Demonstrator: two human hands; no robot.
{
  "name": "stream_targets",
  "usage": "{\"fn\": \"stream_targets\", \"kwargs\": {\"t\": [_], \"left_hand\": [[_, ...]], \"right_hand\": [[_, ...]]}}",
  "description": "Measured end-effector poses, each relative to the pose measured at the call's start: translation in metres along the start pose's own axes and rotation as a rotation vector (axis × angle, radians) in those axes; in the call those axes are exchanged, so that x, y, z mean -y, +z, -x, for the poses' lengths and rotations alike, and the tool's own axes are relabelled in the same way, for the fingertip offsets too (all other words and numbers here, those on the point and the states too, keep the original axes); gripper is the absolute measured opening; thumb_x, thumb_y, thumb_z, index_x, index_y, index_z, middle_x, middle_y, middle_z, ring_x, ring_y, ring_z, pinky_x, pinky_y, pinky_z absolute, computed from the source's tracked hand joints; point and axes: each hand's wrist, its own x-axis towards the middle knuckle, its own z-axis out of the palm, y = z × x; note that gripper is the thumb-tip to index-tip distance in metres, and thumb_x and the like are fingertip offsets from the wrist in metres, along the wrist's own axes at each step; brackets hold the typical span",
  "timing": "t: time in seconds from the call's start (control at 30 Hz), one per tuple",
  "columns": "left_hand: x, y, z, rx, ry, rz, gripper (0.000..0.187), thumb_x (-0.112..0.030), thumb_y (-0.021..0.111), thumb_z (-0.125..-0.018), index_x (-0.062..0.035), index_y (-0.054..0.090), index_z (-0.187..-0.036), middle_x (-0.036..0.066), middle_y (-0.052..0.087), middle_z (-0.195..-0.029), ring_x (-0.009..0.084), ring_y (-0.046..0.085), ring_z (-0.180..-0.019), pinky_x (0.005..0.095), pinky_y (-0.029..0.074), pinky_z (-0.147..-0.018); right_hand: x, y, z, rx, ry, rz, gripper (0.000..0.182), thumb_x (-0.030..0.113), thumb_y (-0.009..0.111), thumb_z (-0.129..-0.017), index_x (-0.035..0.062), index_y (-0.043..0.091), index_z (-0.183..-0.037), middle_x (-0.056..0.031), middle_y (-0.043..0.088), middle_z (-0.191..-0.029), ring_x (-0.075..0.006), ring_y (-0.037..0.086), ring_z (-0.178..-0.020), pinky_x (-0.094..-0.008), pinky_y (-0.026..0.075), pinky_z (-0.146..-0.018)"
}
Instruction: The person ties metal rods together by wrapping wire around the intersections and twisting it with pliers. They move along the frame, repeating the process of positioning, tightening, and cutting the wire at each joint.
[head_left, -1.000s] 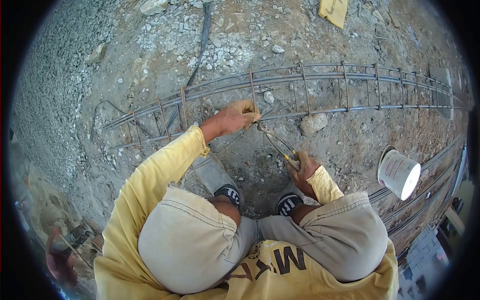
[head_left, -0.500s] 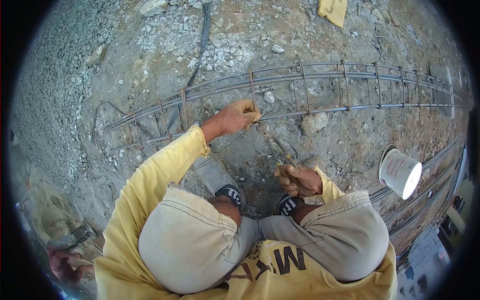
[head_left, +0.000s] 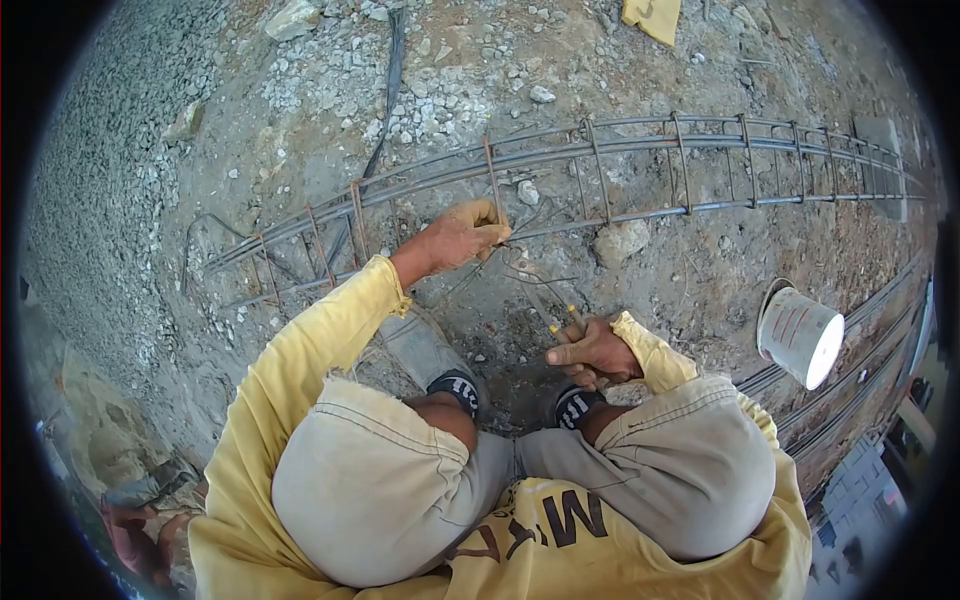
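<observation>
A long rebar cage (head_left: 640, 143) of thin bars and square ties lies across the ground. My left hand (head_left: 463, 236) is closed at the cage's near bar, pinching thin wire where a rusty tie meets it. Loose wire ends (head_left: 545, 276) stick out beside its fingertips. Below and to the right, my right hand (head_left: 598, 352) is wrapped round the yellow-tipped handles of metal pliers (head_left: 541, 303). The jaws of the pliers are just below the near bar, hard to make out among the wires.
A white bucket (head_left: 800, 336) lies tilted at the right, near long loose bars (head_left: 855, 350). Gravel (head_left: 110, 190) covers the left side. A stone (head_left: 621, 243) sits under the cage. Another person (head_left: 135, 540) shows partly at the lower left.
My right hand has shifted slightly right with the pliers, whose handles look closer together. The whole view has shifted a little; my left hand stays at the same joint.
</observation>
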Motion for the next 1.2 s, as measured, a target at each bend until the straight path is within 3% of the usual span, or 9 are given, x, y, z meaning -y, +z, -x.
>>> {"fn": "stream_targets", "kwargs": {"t": [0.2, 0.3, 0.43, 0.47, 0.57, 0.8, 0.9, 1.03, 1.2], "left_hand": [[-0.011, 0.001, 0.006, -0.004, -0.02, 0.006, 0.025, -0.03, 0.068, -0.095, -0.0062, 0.061, -0.101, -0.004, 0.055, -0.08, 0.0072, 0.052, -0.065, 0.0248, 0.039, -0.058], [-0.006, 0.002, 0.004, -0.013, -0.011, 0.001, 0.025, -0.03, 0.067, -0.095, -0.0062, 0.061, -0.101, -0.004, 0.055, -0.08, 0.0069, 0.052, -0.065, 0.0246, 0.039, -0.057], [-0.018, 0.003, 0.008, -0.037, -0.026, -0.071, 0.023, -0.025, 0.066, -0.096, -0.0029, 0.059, -0.095, 0.001, 0.058, -0.078, 0.0106, 0.055, -0.066, 0.0285, 0.045, -0.061], [-0.015, 0.003, 0.006, -0.03, -0.023, -0.06, 0.024, -0.027, 0.066, -0.096, -0.0037, 0.06, -0.097, 0.0, 0.057, -0.079, 0.0096, 0.055, -0.066, 0.0274, 0.044, -0.06], [-0.005, 0.001, 0.003, -0.019, -0.022, -0.052, 0.025, -0.03, 0.066, -0.096, -0.0054, 0.062, -0.101, -0.002, 0.057, -0.08, 0.0074, 0.054, -0.066, 0.0252, 0.04, -0.058], [-0.011, 0.002, 0.005, -0.035, -0.045, -0.085, 0.027, -0.031, 0.067, -0.095, -0.0053, 0.062, -0.101, -0.003, 0.057, -0.08, 0.0064, 0.053, -0.065, 0.0242, 0.04, -0.056], [-0.01, 0.002, 0.003, -0.025, -0.049, -0.07, 0.028, -0.032, 0.067, -0.095, -0.0055, 0.062, -0.102, -0.003, 0.057, -0.079, 0.0057, 0.053, -0.065, 0.0238, 0.039, -0.055], [-0.012, 0.001, 0.006, -0.015, -0.053, -0.047, 0.028, -0.033, 0.066, -0.096, -0.0062, 0.062, -0.103, -0.003, 0.057, -0.078, 0.0053, 0.052, -0.064, 0.0233, 0.038, -0.055], [-0.013, 0.003, 0.007, -0.06, -0.034, -0.048, 0.026, -0.031, 0.068, -0.095, -0.0059, 0.06, -0.099, -0.003, 0.057, -0.075, 0.0056, 0.051, -0.064, 0.0239, 0.038, -0.056]], "right_hand": [[-0.038, -0.009, -0.031, 0.635, 0.013, -0.742, 0.028, 0.019, 0.07, -0.094, 0.0093, 0.049, -0.078, 0.0004, 0.05, -0.063, -0.0108, 0.05, -0.047, -0.0284, 0.039, -0.039], [-0.027, -0.014, -0.025, 0.338, -0.199, -0.235, 0.024, 0.023, 0.067, -0.095, 0.0098, 0.05, -0.084, -0.0028, 0.056, -0.066, -0.0133, 0.057, -0.049, -0.0303, 0.042, -0.04], [-0.011, 0.019, 0.015, -0.738, -0.469, 0.756, 0.049, 0.031, 0.071, -0.089, 0.0006, 0.052, -0.121, -0.0164, 0.063, -0.082, -0.0319, 0.068, -0.075, -0.045, 0.055, -0.066], [-0.005, 0.02, 0.023, -0.819, -0.434, 0.881, 0.059, 0.036, 0.071, -0.088, -0.0025, 0.05, -0.128, -0.0246, 0.062, -0.095, -0.0414, 0.066, -0.089, -0.0494, 0.053, -0.08], [-0.008, 0.013, 0.024, -1.017, -0.504, 1.179, 0.06, 0.043, 0.069, -0.089, -0.0019, 0.052, -0.125, -0.0277, 0.061, -0.105, -0.0442, 0.065, -0.093, -0.0499, 0.052, -0.08], [-0.001, 0.011, 0.026, -0.735, -0.274, 0.987, 0.054, 0.052, 0.058, -0.096, -0.0017, 0.054, -0.1, -0.027, 0.062, -0.081, -0.0462, 0.063, -0.078, -0.0517, 0.049, -0.071], [-0.012, 0.006, 0.016, -0.614, -0.344, 0.852, 0.058, 0.059, 0.048, -0.099, 0.0013, 0.055, -0.098, -0.0201, 0.064, -0.079, -0.0367, 0.065, -0.07, -0.0462, 0.049, -0.062], [-0.051, -0.002, -0.017, 0.019, -0.2, -0.343, 0.063, 0.063, 0.038, -0.101, 0.0043, 0.059, -0.105, -0.0077, 0.062, -0.081, -0.0217, 0.059, -0.058, -0.0347, 0.047, -0.054], [-0.03, 0.011, -0.009, -0.049, -0.145, -0.285, 0.061, 0.063, 0.038, -0.101, 0.0063, 0.059, -0.107, -0.0019, 0.058, -0.08, -0.0128, 0.055, -0.063, -0.028, 0.048, -0.06]]}}
